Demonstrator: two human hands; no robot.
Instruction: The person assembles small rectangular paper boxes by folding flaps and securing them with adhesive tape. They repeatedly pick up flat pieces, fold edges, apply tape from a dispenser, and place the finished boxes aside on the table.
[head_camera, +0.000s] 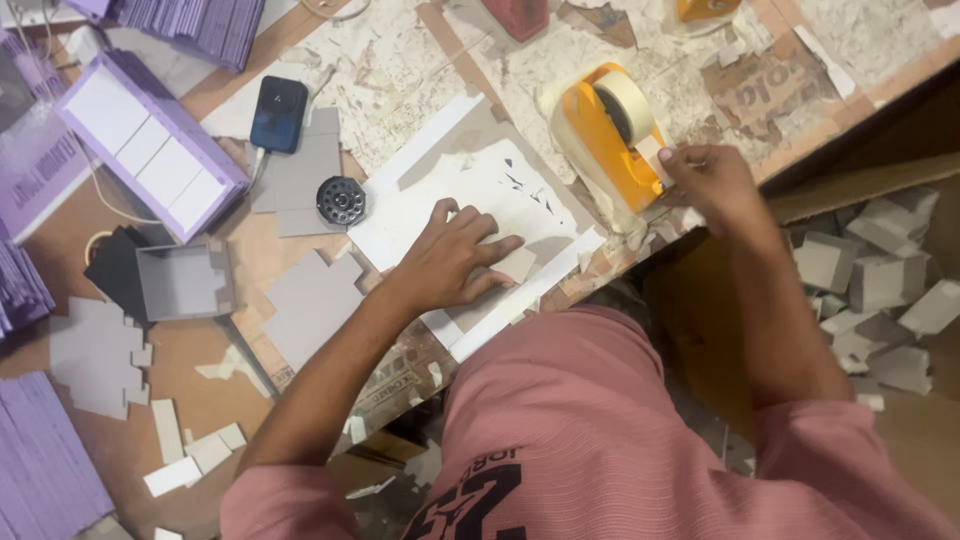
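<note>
Pink-sleeved arms extend toward 12 o'clock over the worktable. Left hand presses flat, fingers spread, on white card. Right hand pinches tape at the orange dispenser, 1 o'clock.

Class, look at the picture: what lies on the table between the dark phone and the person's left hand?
In the head view, a round black perforated disc on grey card lies between the phone and the left hand.

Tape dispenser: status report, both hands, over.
Right hand pinching tape end at orange tape dispenser. Left hand flat on grey card. Nothing blocking.
</note>
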